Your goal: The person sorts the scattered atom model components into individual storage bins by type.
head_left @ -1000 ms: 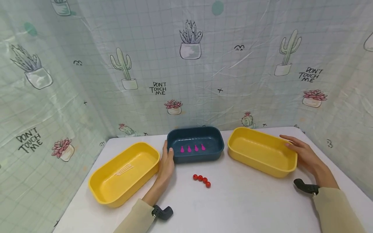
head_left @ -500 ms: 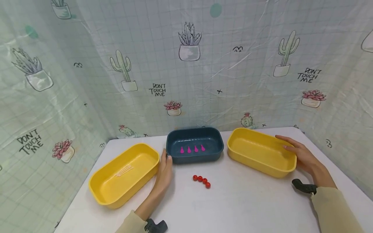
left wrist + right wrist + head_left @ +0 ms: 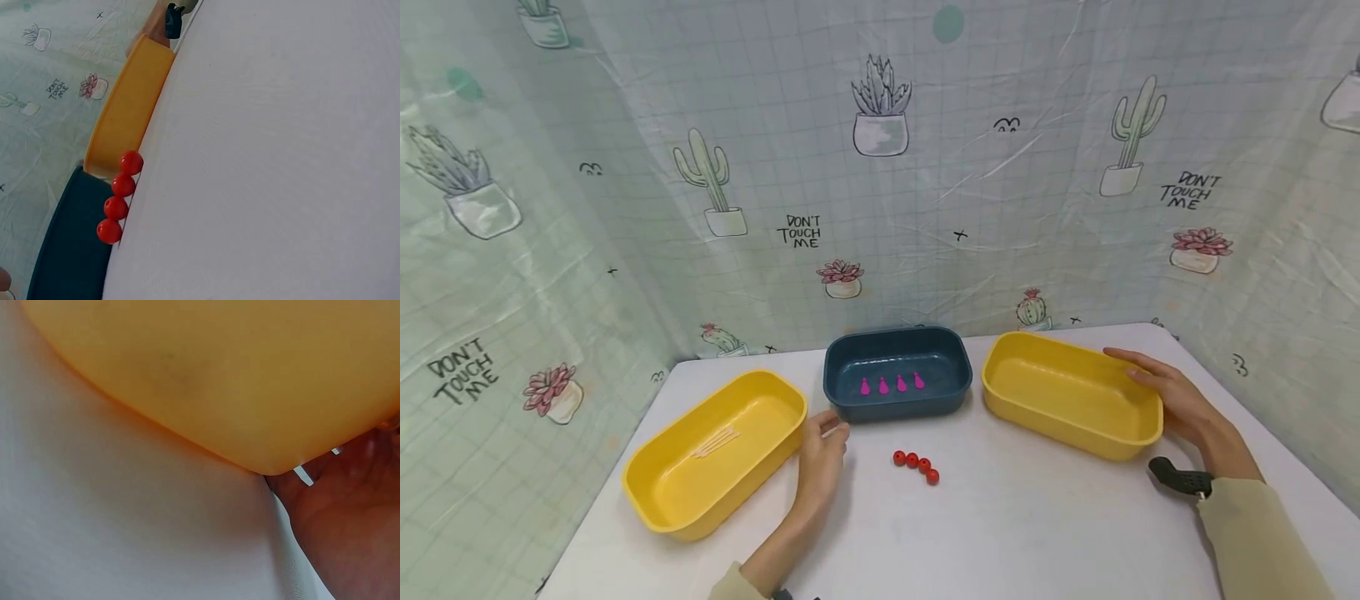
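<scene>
My left hand (image 3: pixel 822 458) hovers between the left yellow tray (image 3: pixel 715 492) and the dark blue tray (image 3: pixel 902 408), fingers loosely bent and holding nothing. Its fingertips are right by the blue tray's near left corner. My right hand (image 3: pixel 1183 404) rests against the right end of the other yellow tray (image 3: pixel 1075 392), fingers stretched along the outside and thumb at the rim. The right wrist view shows the palm (image 3: pixel 350 512) beside that tray's wall (image 3: pixel 187 375). Several red beads (image 3: pixel 912 460) lie in a slanting row on the table, in front of the blue tray.
Several small pink drop-shaped pieces (image 3: pixel 883 386) are lined up inside the blue tray. A few thin pale sticks (image 3: pixel 717 442) lie in the left yellow tray. The white table (image 3: pixel 1000 517) meets a cactus-print sheet (image 3: pixel 925 183) at the back and sides.
My left hand has come away from the blue tray's left side, drawing back toward me. The right hand stays at its tray's end; trays and beads keep their places.
</scene>
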Demonstrator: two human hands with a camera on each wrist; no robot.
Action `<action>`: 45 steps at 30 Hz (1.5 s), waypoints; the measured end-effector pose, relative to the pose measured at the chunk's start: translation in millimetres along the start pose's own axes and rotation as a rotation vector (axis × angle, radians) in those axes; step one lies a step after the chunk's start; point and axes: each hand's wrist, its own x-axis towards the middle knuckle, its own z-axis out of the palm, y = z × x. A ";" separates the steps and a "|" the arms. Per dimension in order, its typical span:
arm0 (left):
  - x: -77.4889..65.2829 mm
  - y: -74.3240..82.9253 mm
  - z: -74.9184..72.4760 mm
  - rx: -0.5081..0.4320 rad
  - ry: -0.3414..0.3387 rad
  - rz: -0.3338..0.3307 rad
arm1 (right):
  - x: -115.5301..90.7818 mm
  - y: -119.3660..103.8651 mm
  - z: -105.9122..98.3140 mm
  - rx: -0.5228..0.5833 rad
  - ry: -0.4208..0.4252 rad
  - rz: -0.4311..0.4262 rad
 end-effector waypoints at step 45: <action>35.2 -19.1 8.5 0.351 -0.571 0.409 | -1.1 -1.7 4.9 0.010 0.011 0.061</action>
